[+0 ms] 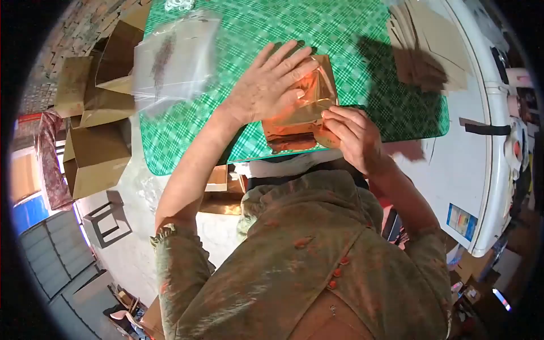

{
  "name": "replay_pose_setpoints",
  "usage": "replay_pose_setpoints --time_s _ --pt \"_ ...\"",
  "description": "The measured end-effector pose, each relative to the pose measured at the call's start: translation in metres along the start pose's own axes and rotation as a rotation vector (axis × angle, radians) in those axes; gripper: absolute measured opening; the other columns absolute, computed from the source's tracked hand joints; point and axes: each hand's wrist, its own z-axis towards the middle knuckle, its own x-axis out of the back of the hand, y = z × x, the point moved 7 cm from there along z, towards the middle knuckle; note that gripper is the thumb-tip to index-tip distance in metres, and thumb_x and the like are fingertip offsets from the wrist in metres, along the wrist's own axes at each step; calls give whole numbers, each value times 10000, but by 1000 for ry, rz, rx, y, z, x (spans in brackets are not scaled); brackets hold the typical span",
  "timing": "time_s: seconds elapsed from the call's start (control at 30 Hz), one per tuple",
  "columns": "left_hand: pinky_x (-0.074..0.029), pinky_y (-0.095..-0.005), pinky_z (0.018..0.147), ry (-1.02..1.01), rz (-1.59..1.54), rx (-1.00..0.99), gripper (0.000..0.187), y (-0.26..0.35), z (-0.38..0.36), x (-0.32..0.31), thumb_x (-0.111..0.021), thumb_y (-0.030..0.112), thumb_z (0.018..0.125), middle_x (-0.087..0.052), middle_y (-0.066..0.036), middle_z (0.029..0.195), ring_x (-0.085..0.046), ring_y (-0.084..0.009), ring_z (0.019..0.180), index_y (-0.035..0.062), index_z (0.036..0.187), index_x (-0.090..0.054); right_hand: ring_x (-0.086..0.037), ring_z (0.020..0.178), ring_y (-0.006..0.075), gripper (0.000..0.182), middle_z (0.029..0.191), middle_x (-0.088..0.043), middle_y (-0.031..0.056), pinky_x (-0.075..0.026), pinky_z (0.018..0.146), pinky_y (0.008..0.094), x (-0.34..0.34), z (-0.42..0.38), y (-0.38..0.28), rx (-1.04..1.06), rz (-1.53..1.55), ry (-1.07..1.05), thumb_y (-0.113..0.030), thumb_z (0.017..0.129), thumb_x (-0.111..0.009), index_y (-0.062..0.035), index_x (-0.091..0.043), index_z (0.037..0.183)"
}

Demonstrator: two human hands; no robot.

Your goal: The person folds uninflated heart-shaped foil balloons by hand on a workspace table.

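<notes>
A shiny copper-orange foil sheet or pouch [292, 126] lies on the green checked tabletop [255, 28], close to its near edge. My left hand [269, 85] rests over its upper left part, palm down with the fingers stretched and spread. At the lower right of the foil, my right hand [357, 136] pinches its edge between thumb and fingers. The left hand hides part of the foil, and the surface looks creased where light glints off it.
Clear plastic bags [178, 62] lie at the table's left. Flat brown cardboard pieces [422, 45] are stacked at the right. Open cardboard boxes [102, 153] stand left of the table, above a small grey stool frame [107, 221]. A white appliance [464, 153] flanks the right side.
</notes>
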Motion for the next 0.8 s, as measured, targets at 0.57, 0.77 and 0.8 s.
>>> replay_pose_setpoints --time_s 0.57,0.77,0.8 --pt "-398 -534 1209 63 -323 291 673 76 -93 44 -822 247 860 -592 -159 1523 -505 -387 1460 44 1464 -605 -653 1235 301 403 1245 -727 119 -540 1023 453 2 4 -4 13 16 11 16 737 -741 7 -710 1139" --pt "-535 -463 1072 203 -315 311 463 83 -96 31 -815 72 772 -702 -134 1325 -640 -358 1279 14 1222 -730 -620 1284 308 417 1302 -701 126 -524 1067 464 7 0 -12 47 -9 -63 10 744 -751 5 -711 1159" --pt "-540 -461 1065 212 -314 318 452 84 -97 30 -811 67 771 -705 -132 1317 -647 -356 1268 13 1213 -733 -613 1295 307 421 1313 -696 126 -520 1078 463 8 0 -14 54 -15 -74 6 747 -753 5 -711 1165"
